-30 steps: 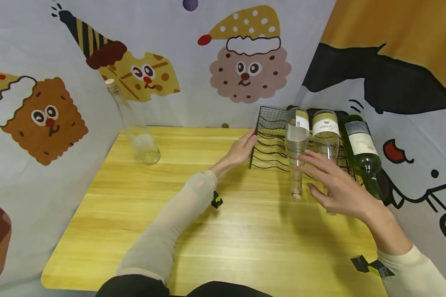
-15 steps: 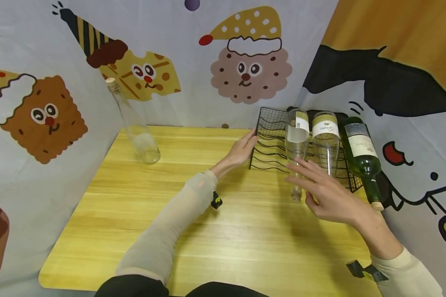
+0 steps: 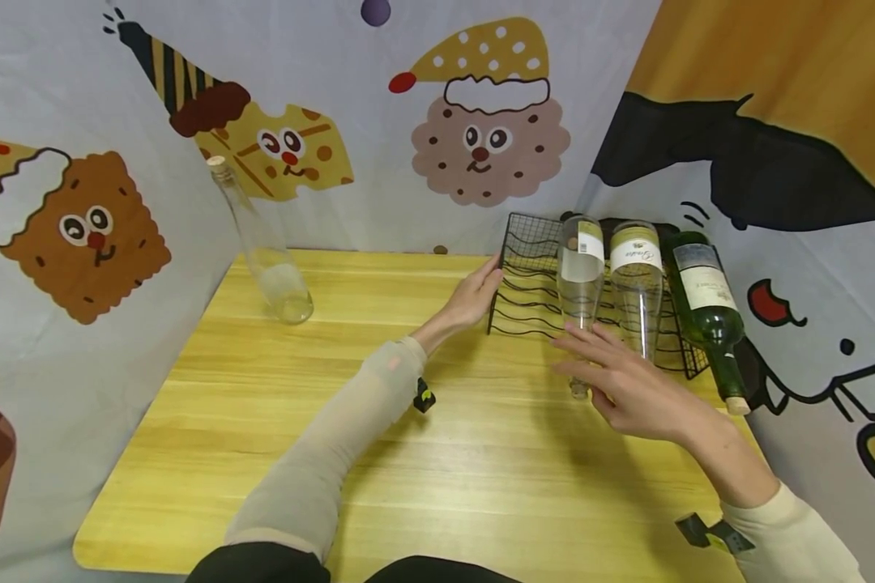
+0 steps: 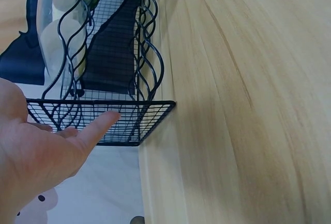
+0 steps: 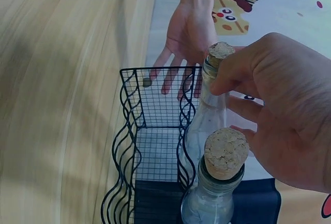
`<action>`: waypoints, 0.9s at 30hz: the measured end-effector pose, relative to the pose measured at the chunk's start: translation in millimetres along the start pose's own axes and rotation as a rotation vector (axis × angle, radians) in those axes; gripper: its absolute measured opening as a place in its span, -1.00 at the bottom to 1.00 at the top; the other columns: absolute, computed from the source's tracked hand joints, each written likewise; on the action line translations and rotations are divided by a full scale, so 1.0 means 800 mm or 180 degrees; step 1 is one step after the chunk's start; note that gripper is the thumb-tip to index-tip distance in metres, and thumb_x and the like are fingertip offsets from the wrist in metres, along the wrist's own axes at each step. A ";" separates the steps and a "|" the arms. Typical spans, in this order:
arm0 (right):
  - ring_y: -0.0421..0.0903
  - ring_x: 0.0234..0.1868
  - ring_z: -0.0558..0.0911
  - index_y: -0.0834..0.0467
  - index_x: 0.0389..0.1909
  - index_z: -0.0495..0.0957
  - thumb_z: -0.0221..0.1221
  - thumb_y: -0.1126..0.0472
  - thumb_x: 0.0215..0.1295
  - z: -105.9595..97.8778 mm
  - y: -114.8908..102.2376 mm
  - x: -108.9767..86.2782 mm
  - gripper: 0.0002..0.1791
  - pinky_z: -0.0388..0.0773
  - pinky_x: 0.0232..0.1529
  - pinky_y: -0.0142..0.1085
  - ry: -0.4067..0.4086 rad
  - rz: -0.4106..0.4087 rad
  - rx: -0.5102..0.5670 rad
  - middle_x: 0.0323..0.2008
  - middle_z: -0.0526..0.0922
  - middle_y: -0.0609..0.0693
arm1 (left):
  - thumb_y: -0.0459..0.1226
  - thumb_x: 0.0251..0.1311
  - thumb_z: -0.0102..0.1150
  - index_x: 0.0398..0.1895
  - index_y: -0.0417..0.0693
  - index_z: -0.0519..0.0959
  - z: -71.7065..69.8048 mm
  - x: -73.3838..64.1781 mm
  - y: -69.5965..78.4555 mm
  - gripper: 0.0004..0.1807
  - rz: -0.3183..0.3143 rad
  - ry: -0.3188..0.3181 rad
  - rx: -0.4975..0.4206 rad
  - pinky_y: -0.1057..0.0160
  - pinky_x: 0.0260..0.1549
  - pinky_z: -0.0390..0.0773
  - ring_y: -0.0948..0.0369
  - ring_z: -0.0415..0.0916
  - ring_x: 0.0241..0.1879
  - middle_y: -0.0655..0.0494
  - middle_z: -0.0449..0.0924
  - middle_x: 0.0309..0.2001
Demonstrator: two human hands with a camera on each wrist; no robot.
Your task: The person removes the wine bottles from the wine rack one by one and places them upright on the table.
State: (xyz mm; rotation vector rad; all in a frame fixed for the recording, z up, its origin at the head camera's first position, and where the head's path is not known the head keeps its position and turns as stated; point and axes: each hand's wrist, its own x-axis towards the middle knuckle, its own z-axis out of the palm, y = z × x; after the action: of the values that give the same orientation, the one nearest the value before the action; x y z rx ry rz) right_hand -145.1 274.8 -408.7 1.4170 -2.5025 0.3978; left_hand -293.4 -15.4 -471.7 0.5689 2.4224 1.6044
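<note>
A black wire bottle rack stands at the back right of the table. Across it lie two clear corked bottles, a nearer-left one and a middle one, and a green bottle; their necks point toward me. My left hand rests against the rack's left end, fingers extended along the mesh, as the left wrist view shows. My right hand hovers at the neck of the left clear bottle, fingers loosely straight. In the right wrist view its thumb overlaps that neck, below the cork; whether it touches cannot be told.
Another clear corked bottle stands upright on the left of the wooden table. The rack's left part shows bare wavy wires. Printed cloth hangs close behind and on both sides. Each wrist wears a small dark device.
My right hand has moved left and slightly toward me, down to the end of the left bottle's neck. The green bottle's cork has come into sight. My left hand stays at the rack.
</note>
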 end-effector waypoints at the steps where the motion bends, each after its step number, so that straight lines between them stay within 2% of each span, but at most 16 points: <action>1: 0.02 0.87 0.17 0.07 0.34 0.73 0.40 0.65 0.04 0.001 0.000 0.000 -0.21 -0.29 0.93 -0.30 -0.0020 0.0009 -0.0009 0.54 0.61 0.24 | 0.10 0.88 -0.44 0.92 0.18 -0.09 0.000 0.000 0.000 -0.29 0.0005 0.0003 0.0010 -0.03 0.89 0.05 -0.02 0.03 0.86 0.04 -0.03 0.89; 10: 0.08 0.84 0.24 0.06 0.29 0.76 0.48 0.62 0.14 0.004 -0.001 0.002 -0.30 -0.23 0.94 -0.27 -0.0137 0.0106 -0.0082 0.55 0.63 0.18 | 0.08 0.89 -0.44 0.92 0.15 -0.09 0.001 0.000 -0.002 -0.30 0.0053 0.0027 -0.0009 -0.07 0.89 0.05 -0.06 0.05 0.85 -0.06 -0.02 0.89; 14: 0.24 0.74 0.39 0.07 0.28 0.77 0.54 0.61 0.12 0.005 0.001 0.002 -0.30 -0.21 0.94 -0.25 -0.0153 0.0114 -0.0119 0.52 0.65 0.18 | 0.09 0.89 -0.44 0.92 0.19 -0.08 0.002 -0.001 -0.002 -0.31 0.0025 0.0037 0.0010 -0.06 0.89 0.07 -0.04 0.07 0.85 -0.01 0.00 0.89; 17: 0.35 0.63 0.49 0.08 0.26 0.78 0.58 0.60 0.07 0.006 0.003 0.002 -0.29 -0.15 0.95 -0.19 -0.0159 0.0104 -0.0176 0.49 0.68 0.19 | 0.08 0.89 -0.43 0.92 0.20 -0.08 0.002 -0.002 -0.002 -0.31 0.0008 0.0041 0.0002 -0.05 0.89 0.07 -0.03 0.06 0.85 0.02 -0.01 0.89; 23: 0.36 0.55 0.58 0.12 0.20 0.81 0.62 0.63 -0.01 0.006 0.005 0.007 -0.29 0.04 0.93 -0.04 -0.0180 0.0132 -0.0249 0.43 0.73 0.21 | 0.09 0.88 -0.44 0.92 0.17 -0.09 0.002 -0.001 -0.003 -0.30 0.0029 0.0038 -0.0018 -0.04 0.89 0.04 -0.02 0.01 0.86 0.01 -0.04 0.90; 27: 0.33 0.54 0.61 0.12 0.21 0.82 0.64 0.61 -0.02 0.005 0.006 0.008 -0.29 0.15 0.90 0.02 -0.0177 0.0140 -0.0266 0.42 0.75 0.21 | 0.12 0.88 -0.45 0.92 0.18 -0.09 0.001 -0.001 -0.002 -0.28 0.0043 0.0021 -0.0009 -0.04 0.89 0.05 -0.03 0.13 0.83 0.01 -0.05 0.90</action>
State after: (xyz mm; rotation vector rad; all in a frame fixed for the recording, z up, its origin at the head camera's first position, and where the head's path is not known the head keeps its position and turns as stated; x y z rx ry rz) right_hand -153.0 271.0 -410.9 1.3615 -2.5660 0.2619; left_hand -292.5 -15.4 -473.3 0.5816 2.4257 1.6174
